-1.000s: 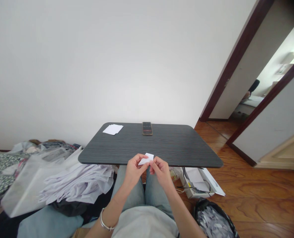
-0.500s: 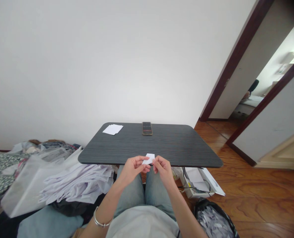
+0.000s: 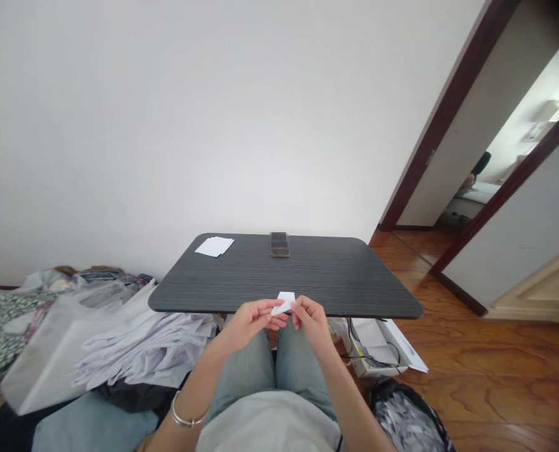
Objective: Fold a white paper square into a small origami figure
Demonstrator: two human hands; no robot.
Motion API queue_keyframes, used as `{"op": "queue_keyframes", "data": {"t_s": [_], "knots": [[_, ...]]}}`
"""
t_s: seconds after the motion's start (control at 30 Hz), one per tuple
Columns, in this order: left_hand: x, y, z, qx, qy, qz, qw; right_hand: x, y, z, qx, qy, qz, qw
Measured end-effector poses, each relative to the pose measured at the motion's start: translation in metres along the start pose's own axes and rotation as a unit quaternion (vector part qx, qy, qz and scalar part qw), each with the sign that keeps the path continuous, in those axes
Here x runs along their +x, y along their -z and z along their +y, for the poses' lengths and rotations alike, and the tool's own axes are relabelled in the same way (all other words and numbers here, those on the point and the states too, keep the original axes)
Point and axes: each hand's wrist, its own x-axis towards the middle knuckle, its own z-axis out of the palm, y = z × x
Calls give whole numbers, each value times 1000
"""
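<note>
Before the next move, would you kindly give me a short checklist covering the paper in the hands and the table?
1. Right hand pinching the small white paper: ok, at its right side.
2. Left hand on the paper: ok, fingers touch its left side; how firmly, cannot tell.
3. Paper's edges lined up: cannot tell, too small.
4. White sheets apart from the hands: ok, at the table's far left.
5. Dark rectangular object apart from the hands: ok, near the far edge.

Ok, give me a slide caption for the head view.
Left hand and right hand hold a small white paper by the near edge of a dark table, white sheets farther back.
</note>
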Motion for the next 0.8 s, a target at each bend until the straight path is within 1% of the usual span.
{"op": "queue_keyframes", "data": {"t_s": [0.2,0.3,0.37,0.53,0.7,0.8], "knots": [[-5,3,4,-32,-4,-6,999,-1,-2,0,1,-5,7,1000],[-4,0,4,-41,-15,8,999,-2,-3,-1,-1,7,9,1000],[-2,-4,1,-31,-30,35,998,-3,-5,-2,-3,16,7,1000],[6,-14,-9,18,-84,137,987,-6,-12,-3,-3,28,-14,1000],[1,-20,-2,83,-106,194,972,-12,-18,-7,28,20,-25,999],[-4,-21,4,84,-112,212,967,-15,-22,-12,40,18,-26,999]]}}
